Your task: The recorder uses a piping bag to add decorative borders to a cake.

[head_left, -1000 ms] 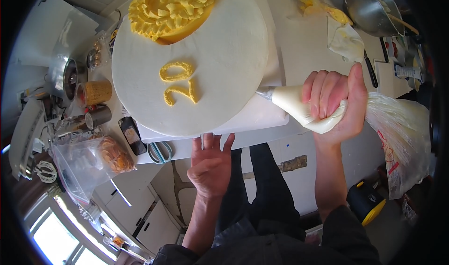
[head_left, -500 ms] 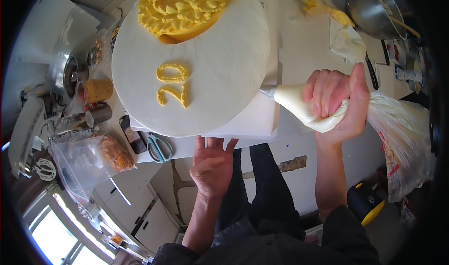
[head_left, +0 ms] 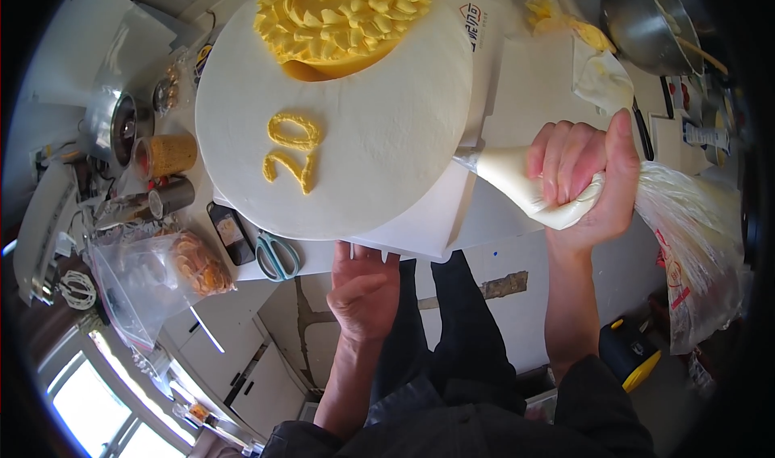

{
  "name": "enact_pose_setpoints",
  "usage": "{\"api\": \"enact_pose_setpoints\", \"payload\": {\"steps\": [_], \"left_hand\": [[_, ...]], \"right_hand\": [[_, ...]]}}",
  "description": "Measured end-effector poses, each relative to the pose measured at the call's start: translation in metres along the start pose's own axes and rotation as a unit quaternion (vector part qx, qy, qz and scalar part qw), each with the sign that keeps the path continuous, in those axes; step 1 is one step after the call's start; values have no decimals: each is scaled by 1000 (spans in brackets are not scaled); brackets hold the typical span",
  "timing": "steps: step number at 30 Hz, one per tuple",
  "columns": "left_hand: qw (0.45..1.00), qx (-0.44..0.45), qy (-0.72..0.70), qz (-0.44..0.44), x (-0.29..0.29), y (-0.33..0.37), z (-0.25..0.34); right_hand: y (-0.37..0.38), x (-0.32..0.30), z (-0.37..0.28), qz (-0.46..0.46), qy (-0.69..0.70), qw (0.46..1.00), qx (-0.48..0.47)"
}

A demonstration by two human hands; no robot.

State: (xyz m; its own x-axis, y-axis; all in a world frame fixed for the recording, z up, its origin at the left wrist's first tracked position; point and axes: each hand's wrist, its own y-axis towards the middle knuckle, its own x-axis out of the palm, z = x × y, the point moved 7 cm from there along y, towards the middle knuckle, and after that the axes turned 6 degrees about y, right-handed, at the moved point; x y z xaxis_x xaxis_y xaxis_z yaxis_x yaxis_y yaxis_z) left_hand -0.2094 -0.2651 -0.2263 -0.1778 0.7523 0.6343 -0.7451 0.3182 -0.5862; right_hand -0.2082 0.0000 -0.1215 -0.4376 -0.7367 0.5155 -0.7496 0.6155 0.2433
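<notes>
Counter: pale and smooth, ahead of the right hand.
Cabinet: white, with drawers, to the left of the left hand.
Cake: round, smooth white, ahead of the left hand, on flat white board; ruffled yellow petals on the far part.
Piping bag: glossy, wrinkled plastic, nozzle near the cake's edge.
Right hand: closed around the piping bag.
Left hand: palm up at the board's near edge; grip I cannot tell.

A white table bears a phone just beside blue-handled scissors and, farther right, a steel bowl.
</notes>
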Motion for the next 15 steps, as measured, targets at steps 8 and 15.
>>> {"api": "enact_pose_setpoints", "payload": {"steps": [8,15], "left_hand": [[999,-26,-18,-31,-6,0,-2],[998,-36,-42,-30,-9,-1,-5]], "right_hand": [[6,-4,3,39,-37,998,-18],[5,0,3,34,-9,999,13]]}}
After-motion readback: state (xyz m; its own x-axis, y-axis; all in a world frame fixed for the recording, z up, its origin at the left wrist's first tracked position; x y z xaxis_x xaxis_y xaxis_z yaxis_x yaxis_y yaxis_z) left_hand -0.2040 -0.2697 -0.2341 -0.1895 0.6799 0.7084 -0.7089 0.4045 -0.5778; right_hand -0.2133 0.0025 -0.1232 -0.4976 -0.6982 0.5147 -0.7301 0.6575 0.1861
